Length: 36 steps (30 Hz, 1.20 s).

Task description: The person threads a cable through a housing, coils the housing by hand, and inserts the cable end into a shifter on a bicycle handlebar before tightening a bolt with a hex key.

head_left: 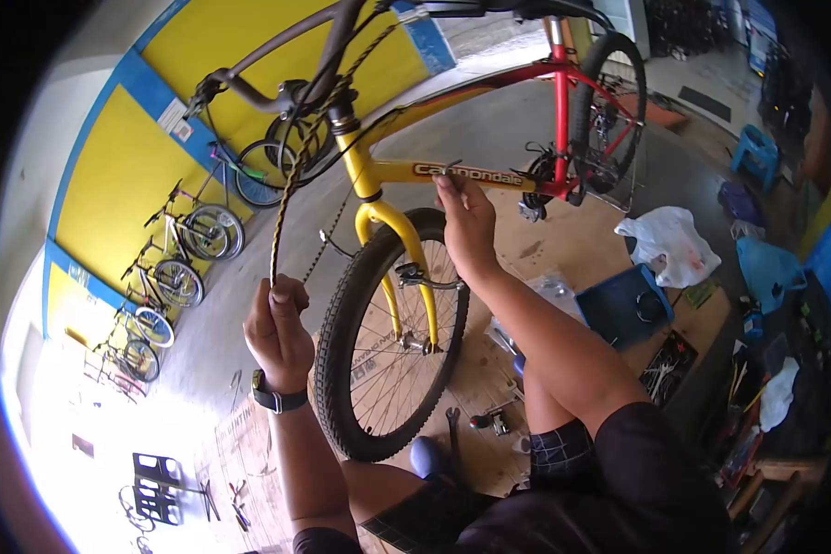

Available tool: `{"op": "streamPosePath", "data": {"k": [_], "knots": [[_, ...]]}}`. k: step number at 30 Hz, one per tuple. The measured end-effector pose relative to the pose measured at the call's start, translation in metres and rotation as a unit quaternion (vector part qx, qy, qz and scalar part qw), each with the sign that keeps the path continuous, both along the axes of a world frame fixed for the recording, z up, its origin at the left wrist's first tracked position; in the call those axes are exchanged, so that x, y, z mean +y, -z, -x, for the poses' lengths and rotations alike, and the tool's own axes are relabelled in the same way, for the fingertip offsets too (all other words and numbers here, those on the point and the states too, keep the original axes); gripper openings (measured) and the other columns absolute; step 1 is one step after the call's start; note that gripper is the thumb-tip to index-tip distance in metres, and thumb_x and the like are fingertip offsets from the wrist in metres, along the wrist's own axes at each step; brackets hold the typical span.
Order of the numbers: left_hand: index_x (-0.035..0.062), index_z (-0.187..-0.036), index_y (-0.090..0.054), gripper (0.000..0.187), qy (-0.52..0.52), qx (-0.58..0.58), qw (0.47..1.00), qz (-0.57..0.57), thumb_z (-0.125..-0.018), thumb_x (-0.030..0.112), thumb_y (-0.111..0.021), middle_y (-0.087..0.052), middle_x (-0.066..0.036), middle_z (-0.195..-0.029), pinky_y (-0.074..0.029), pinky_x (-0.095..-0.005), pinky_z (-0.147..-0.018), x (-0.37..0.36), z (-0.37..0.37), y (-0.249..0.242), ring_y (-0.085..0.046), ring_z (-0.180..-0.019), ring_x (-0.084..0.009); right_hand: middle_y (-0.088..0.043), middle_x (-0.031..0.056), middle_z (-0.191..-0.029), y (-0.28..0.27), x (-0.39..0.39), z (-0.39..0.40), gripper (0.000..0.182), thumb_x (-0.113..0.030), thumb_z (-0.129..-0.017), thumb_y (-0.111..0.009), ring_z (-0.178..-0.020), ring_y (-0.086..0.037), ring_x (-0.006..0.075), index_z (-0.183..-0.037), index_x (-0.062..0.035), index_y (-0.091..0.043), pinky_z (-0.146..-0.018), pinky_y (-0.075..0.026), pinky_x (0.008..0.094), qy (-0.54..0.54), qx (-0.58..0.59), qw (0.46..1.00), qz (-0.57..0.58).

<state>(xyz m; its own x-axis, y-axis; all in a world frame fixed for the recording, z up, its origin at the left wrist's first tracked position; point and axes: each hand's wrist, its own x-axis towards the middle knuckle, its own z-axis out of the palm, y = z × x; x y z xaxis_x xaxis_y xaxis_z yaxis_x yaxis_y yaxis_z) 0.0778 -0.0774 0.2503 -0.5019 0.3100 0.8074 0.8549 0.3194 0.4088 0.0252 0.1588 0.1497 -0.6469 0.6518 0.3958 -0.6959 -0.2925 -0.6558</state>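
Two hands: left hand [278, 332] grips cable [283, 198], right hand [466, 226] touches frame [462, 174].

**Daylight, blown-out corner, heavy fisheye**

Bright daylight overall. Harsh glare at lower left, washing the floor [92, 434] to white. Strong barrel distortion, bending the yellow wall [129, 175] and curving every straight line. Black vignette around the edges. Centre sharp; far right dim and soft.

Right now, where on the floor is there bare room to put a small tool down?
Bare plywood lies between the front wheel, the white plastic bag and the blue tray. The grey concrete left of the wheel, towards the parked bicycles, also looks open. Below the wheel, tools crowd the board; the right edge is cluttered.
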Motion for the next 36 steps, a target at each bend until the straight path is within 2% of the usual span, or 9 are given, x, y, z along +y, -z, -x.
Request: {"op": "streamPosePath", "data": {"k": [11,14,17,22,23,25,27,30,36], "knots": [[-0.0009,-0.101,-0.064,0.022,0.014,-0.164,0.984,0.071,-0.098,0.021,-0.063,-0.062,-0.004,-0.073,-0.045,-0.0247,-0.064,0.022,-0.022,-0.05,-0.056,-0.068,-0.0087,-0.056,-0.0019,-0.079,-0.007,-0.005,-0.009,0.025,-0.027,-0.102,-0.057,-0.072,-0.045,0.0059,-0.103,-0.0023,-0.063,-0.067,-0.038,0.0228,-0.021,-0.022,0.997,-0.077],[-0.006,-0.109,-0.061,0.039,-0.045,0.026,0.978,0.203,-0.101,0.031,-0.056,-0.061,-0.004,-0.081,-0.048,-0.0272,-0.069,0.053,-0.036,-0.082,-0.059,-0.073,-0.0112,-0.058,-0.0002,-0.08,-0.004,-0.008,-0.005,0.034,-0.035,-0.1,-0.059,-0.073,-0.047,0.0073,-0.099,-0.0021,-0.064,-0.067,-0.04,0.0248,-0.083,-0.057,0.994,-0.031],[-0.0081,-0.113,-0.06,0.039,-0.007,0.004,0.979,0.202,-0.102,0.029,-0.054,-0.063,-0.006,-0.085,-0.048,-0.0287,-0.072,0.072,-0.047,-0.105,-0.06,-0.077,-0.0124,-0.053,-0.0029,-0.076,-0.026,-0.009,-0.006,0.038,-0.045,-0.092,-0.068,-0.048,-0.036,0.0012,-0.093,-0.0066,-0.062,-0.041,-0.025,0.0209,-0.182,-0.126,0.974,0.044],[-0.0091,-0.118,-0.061,0.05,0.135,-0.211,0.953,0.171,-0.108,0.034,-0.037,-0.067,-0.013,-0.089,-0.052,-0.0326,-0.079,0.061,-0.028,-0.103,-0.065,-0.082,-0.0193,-0.052,0.0015,-0.069,-0.045,0.012,0.085,0.046,-0.05,-0.09,-0.066,-0.049,-0.047,0.0108,-0.088,-0.0047,-0.061,-0.043,-0.036,0.0278,0.076,-0.151,0.985,-0.044],[-0.0085,-0.118,-0.061,0.049,0.161,-0.258,0.941,0.151,-0.108,0.032,-0.036,-0.068,-0.015,-0.092,-0.053,-0.0341,-0.083,0.053,-0.018,-0.096,-0.067,-0.085,-0.0215,-0.066,0.0213,-0.087,-0.063,0.024,0.076,0.057,-0.053,-0.094,-0.058,-0.081,-0.064,0.03,-0.096,0.004,-0.064,-0.077,-0.048,0.0432,0.066,-0.193,0.973,-0.103],[-0.0064,-0.119,-0.061,0.045,0.158,-0.338,0.921,0.111,-0.108,0.029,-0.036,-0.07,-0.016,-0.097,-0.053,-0.0367,-0.088,0.037,-0.009,-0.076,-0.069,-0.092,-0.0242,-0.066,0.025,-0.102,-0.065,0.048,0.098,0.051,-0.047,-0.099,-0.054,-0.097,-0.062,0.0374,-0.102,0.0037,-0.063,-0.085,-0.047,0.0461,0.254,-0.14,0.918,-0.27],[-0.0013,-0.122,-0.063,0.047,0.103,-0.213,0.947,0.216,-0.107,0.036,-0.039,-0.071,-0.015,-0.105,-0.052,-0.0366,-0.093,0.021,0.002,-0.05,-0.068,-0.097,-0.0229,-0.065,0.0231,-0.108,-0.042,0.107,0.141,0.028,-0.021,-0.099,-0.055,-0.102,-0.061,0.039,-0.111,0.0019,-0.064,-0.087,-0.047,0.0456,0.517,-0.003,0.65,-0.557],[-0.0015,-0.114,-0.066,0.066,0.101,-0.351,0.918,0.154,-0.101,0.058,-0.041,-0.07,-0.017,-0.106,-0.049,-0.0386,-0.09,0.016,-0.012,-0.023,-0.064,-0.102,-0.0237,-0.063,0.0215,-0.126,-0.055,0.144,0.147,0.035,-0.018,-0.101,-0.05,-0.117,-0.059,0.0349,-0.13,-0.0013,-0.06,-0.099,-0.044,0.0394,0.247,0.0,0.842,-0.48],[-0.0051,-0.117,-0.06,0.055,0.191,-0.184,0.956,0.129,-0.101,0.047,-0.048,-0.062,-0.022,-0.112,-0.046,-0.0445,-0.094,0.022,-0.033,0.028,-0.059,-0.11,-0.0366,-0.066,0.0137,-0.124,-0.043,0.204,0.184,0.035,-0.024,-0.1,-0.059,-0.115,-0.061,0.0224,-0.125,-0.0004,-0.064,-0.1,-0.044,0.034,0.154,-0.007,0.837,-0.525]]}}
